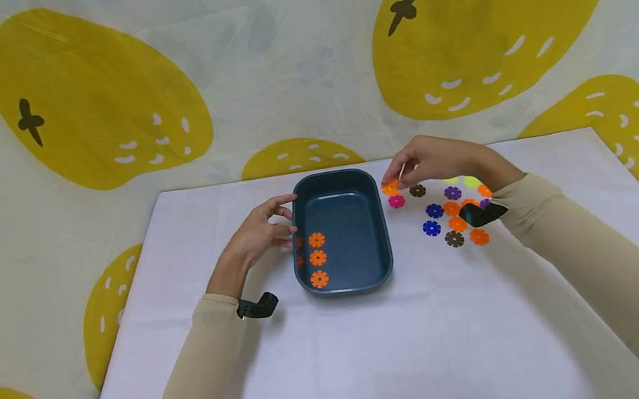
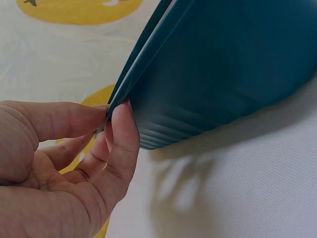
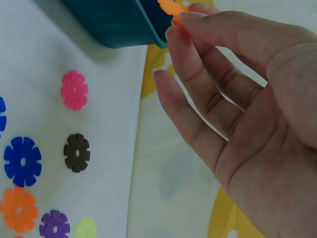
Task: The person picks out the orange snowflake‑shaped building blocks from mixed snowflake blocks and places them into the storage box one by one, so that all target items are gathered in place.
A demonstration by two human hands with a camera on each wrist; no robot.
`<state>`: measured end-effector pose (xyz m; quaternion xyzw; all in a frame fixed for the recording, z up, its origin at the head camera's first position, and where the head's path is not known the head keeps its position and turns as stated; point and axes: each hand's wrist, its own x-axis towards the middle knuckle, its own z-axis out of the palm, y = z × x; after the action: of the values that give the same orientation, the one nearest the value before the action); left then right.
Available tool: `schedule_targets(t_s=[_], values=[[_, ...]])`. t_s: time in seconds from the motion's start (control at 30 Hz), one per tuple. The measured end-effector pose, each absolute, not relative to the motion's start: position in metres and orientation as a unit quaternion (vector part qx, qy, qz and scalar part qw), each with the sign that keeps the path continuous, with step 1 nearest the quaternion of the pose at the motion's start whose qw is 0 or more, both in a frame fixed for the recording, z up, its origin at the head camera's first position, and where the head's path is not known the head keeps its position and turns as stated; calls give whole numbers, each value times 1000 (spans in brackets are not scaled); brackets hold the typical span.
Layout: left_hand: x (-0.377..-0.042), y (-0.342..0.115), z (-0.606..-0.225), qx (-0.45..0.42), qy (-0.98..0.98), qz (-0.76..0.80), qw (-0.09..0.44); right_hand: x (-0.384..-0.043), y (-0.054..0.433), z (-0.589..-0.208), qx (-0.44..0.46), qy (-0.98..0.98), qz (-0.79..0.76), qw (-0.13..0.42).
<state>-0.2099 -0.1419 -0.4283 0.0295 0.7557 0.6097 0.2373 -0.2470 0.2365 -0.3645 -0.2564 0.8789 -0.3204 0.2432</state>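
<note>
A dark blue-green plastic tray point(image 1: 351, 279) stands near the back of the table. My left hand point(image 1: 258, 233) is at its left side; in the left wrist view, thumb and fingers pinch the tray's rim point(image 2: 143, 54). Three orange notched discs point(image 1: 318, 257) lie in a column along the tray's left side. Just beyond the right wall, my right hand point(image 1: 431, 158) pinches another orange notched disc point(image 3: 172, 7) between thumb and fingertips, raised over the table. Below that hand, a pink disc point(image 3: 75, 90) and a brown disc point(image 3: 77, 152) lie flat.
Right of the tray several notched discs lie scattered: blue ones point(image 1: 431, 228), purple point(image 1: 452, 193), orange point(image 1: 479, 237), brown point(image 1: 454, 239) and yellow-green point(image 3: 85, 228). My right forearm and its black wristband point(image 1: 482, 213) cover part of them. Behind the white table point(image 1: 349, 365) hangs a fruit-patterned cloth point(image 1: 281, 56).
</note>
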Motion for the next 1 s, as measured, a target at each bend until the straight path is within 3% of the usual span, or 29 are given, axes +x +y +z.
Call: schedule_targets(t_s=[1.0], values=[[-211,-142,-429,33,762,601,238,-271,198,-369,-284,839,-340,315]])
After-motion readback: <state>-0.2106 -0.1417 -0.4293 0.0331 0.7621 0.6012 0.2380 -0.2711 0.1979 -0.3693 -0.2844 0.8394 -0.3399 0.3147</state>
